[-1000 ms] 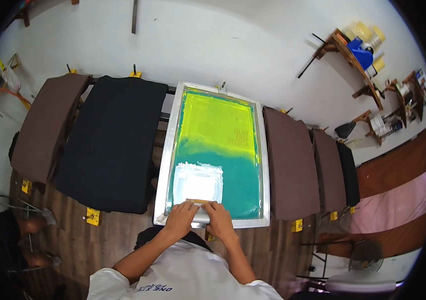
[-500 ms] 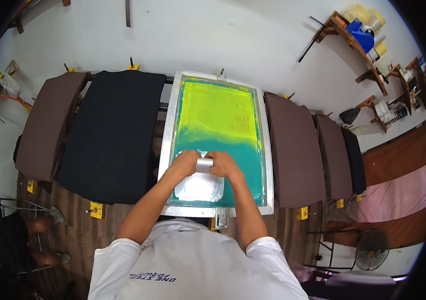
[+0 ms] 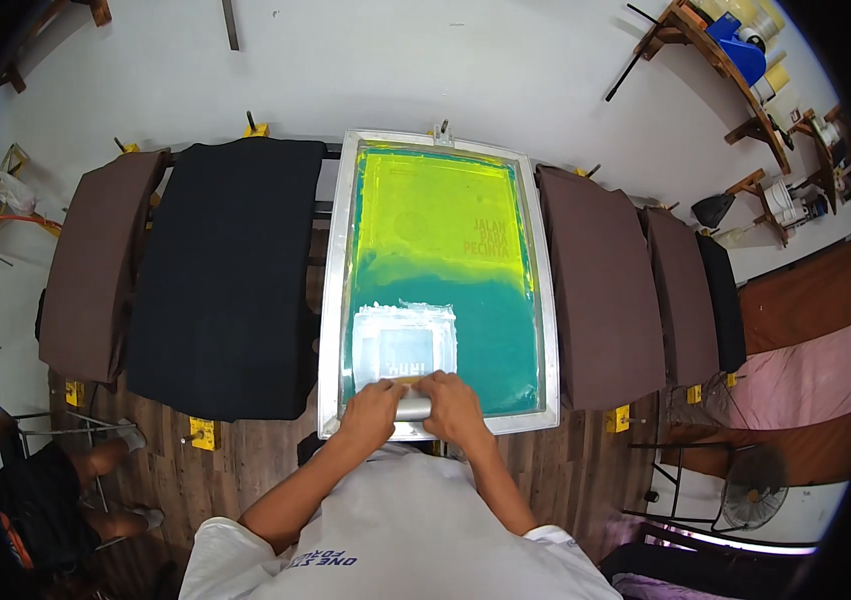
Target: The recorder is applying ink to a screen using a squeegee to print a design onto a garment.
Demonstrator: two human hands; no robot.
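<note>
A silkscreen frame [image 3: 546,300] with silver metal edges lies in front of me. Its mesh [image 3: 491,345] is yellow-green over the far half and teal over the near half. At the near end, my left hand [image 3: 370,412] and my right hand [image 3: 456,404] are closed side by side on a squeegee [image 3: 413,408] with a silver handle. Just beyond it, white ink [image 3: 371,335] coats a roughly square patch on the near left of the mesh, with lettering and a rectangle showing through. The squeegee's blade is hidden under my fingers.
Left of the frame lie a black garment [image 3: 226,280] and a brown garment [image 3: 101,270] on boards; brown garments [image 3: 606,290] lie to the right. Yellow clamps [image 3: 205,434] stick out at the boards' ends. A person's legs [image 3: 96,490] show at lower left, a fan [image 3: 752,487] at lower right.
Both hands have drawn the squeegee toward me, from mid-mesh to the near edge of the frame. The white patch beyond it now shows lettering. The view has shifted slightly.
</note>
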